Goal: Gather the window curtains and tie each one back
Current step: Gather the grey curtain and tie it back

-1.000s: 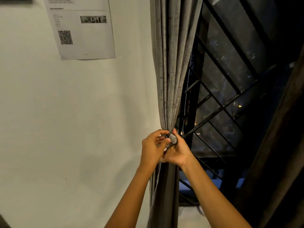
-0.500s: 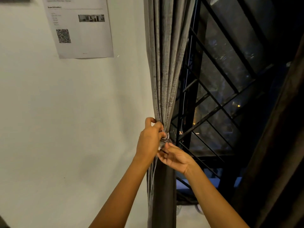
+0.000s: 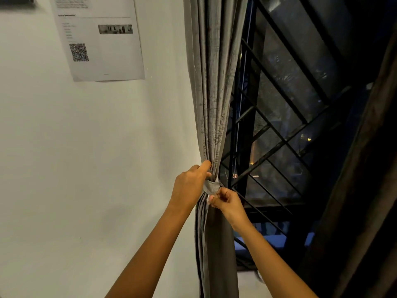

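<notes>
Hanging in tight folds at the window's left edge, the grey curtain [image 3: 214,93] narrows to a waist, with the white wall [image 3: 86,158] on its left and the black window grille [image 3: 279,136] just behind on its right. Bare wall lies open to the left of the arms. To the right, the grille bars sit close behind the right wrist, and a second, dark curtain [image 3: 365,190] fills the far edge. A printed sheet of paper [image 3: 101,39] with a square code is stuck high on the wall, well apart from the hands. Outside the glass it is dark, with a few small lights.

At the waist a grey fabric tie [image 3: 211,187] wraps the bunched cloth. The left hand [image 3: 190,186] grips the curtain from the wall side, fingers curled round the gather just above the tie. The right hand [image 3: 227,203] pinches the tie's lower end between thumb and fingers, just below the left.
</notes>
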Demonstrator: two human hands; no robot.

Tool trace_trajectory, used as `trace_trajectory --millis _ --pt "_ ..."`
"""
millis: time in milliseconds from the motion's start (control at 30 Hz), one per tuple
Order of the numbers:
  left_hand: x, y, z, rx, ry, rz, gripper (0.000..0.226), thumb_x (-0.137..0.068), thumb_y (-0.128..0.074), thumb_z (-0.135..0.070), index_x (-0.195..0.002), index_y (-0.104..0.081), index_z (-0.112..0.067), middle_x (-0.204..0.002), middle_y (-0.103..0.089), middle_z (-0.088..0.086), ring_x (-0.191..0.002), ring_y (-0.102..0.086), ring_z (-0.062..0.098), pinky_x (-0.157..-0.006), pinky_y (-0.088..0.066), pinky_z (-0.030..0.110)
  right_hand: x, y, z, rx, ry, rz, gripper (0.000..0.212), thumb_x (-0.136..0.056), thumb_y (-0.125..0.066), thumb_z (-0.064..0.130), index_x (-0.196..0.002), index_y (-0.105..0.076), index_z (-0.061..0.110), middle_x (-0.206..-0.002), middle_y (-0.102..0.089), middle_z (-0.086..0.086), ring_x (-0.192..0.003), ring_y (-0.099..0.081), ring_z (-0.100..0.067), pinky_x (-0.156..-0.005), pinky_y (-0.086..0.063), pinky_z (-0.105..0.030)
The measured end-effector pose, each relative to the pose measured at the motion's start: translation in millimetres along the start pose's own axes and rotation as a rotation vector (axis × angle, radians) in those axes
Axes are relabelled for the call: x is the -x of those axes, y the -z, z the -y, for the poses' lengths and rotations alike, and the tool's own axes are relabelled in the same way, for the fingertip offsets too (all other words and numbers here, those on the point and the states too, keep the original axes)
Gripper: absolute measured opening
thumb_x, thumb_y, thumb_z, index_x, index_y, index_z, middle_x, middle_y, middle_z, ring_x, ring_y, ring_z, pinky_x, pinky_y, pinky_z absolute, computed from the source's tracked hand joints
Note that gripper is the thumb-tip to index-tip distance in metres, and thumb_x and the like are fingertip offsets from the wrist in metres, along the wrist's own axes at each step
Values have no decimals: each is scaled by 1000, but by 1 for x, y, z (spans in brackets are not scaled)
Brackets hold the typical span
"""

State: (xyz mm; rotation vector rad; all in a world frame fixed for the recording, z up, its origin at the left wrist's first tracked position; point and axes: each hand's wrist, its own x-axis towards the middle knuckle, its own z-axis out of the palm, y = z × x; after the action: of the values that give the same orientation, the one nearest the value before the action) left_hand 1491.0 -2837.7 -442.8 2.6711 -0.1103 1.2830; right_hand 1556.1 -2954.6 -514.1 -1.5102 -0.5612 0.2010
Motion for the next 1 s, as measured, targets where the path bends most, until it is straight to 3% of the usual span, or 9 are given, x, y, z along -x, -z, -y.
trace_trajectory --millis 167,300,400,500,633,767,867,1000 --pt "11 -10 -7 282 314 -17 22 -86 -67 -30 -100 -58 -16 -89 -67 -1 -77 -64 12 -70 -56 24 2 -2 -6 102 45 -38 10 -84 -66 5 -94 -65 6 -77 -61 -9 -72 -57 -21 -73 -50 -30" --pt "14 -16 -17 462 589 -101 32 -74 -76 -43 -91 -62 -19 -80 -65 -8 -70 -62 4 -62 -49 7 4 -5 -2 24 41 -66 13 -82 -66 4 -95 -67 7 -88 -67 -20 -85 -64 -36 -79 -54 -44" --pt "10 -19 -23 581 738 -144 32 -74 -76 -44 -84 -63 -17 -74 -64 -6 -67 -60 3 -57 -43 2 8 -7 1 -130 -29 -71 12 -83 -64 0 -94 -65 7 -80 -67 -16 -74 -63 -26 -70 -53 -32" --pt "10 -27 -25 598 690 -192 23 -79 -73 -38 -79 -63 -17 -72 -64 -6 -67 -60 5 -59 -43 7 11 -5 2 -419 -200 -40 10 -88 -59 2 -85 -63 11 -70 -61 -5 -64 -54 -13 -62 -40 -24" --pt "13 -37 -27 611 623 -186 13 -86 -66 -29 -82 -60 -18 -78 -64 -6 -75 -60 6 -64 -44 11 16 -1 -3 -839 -424 -5 7 -90 -57 10 -89 -64 10 -79 -68 -6 -74 -63 -15 -78 -46 -28" --pt "13 -35 -25 616 613 -231 10 -89 -64 -22 -83 -56 -18 -78 -62 -6 -76 -59 8 -64 -47 15 20 1 3 -813 -408 64 12 -93 -51 4 -88 -62 7 -82 -72 -8 -78 -70 -16 -87 -50 -31" --pt "13 -29 -24 628 582 -241 7 -89 -63 -18 -84 -57 -17 -77 -61 -9 -73 -59 7 -62 -45 10 21 3 5 -663 -391 75 18 -91 -50 -4 -77 -56 6 -76 -72 -8 -74 -70 -14 -80 -51 -27" --pt "12 -22 -13 574 517 -152 5 -88 -64 -21 -85 -60 -20 -75 -62 -11 -72 -61 3 -63 -52 20 17 5 4 -605 -379 68 20 -87 -57 -6 -75 -54 10 -78 -71 -10 -70 -69 -16 -65 -52 -23"
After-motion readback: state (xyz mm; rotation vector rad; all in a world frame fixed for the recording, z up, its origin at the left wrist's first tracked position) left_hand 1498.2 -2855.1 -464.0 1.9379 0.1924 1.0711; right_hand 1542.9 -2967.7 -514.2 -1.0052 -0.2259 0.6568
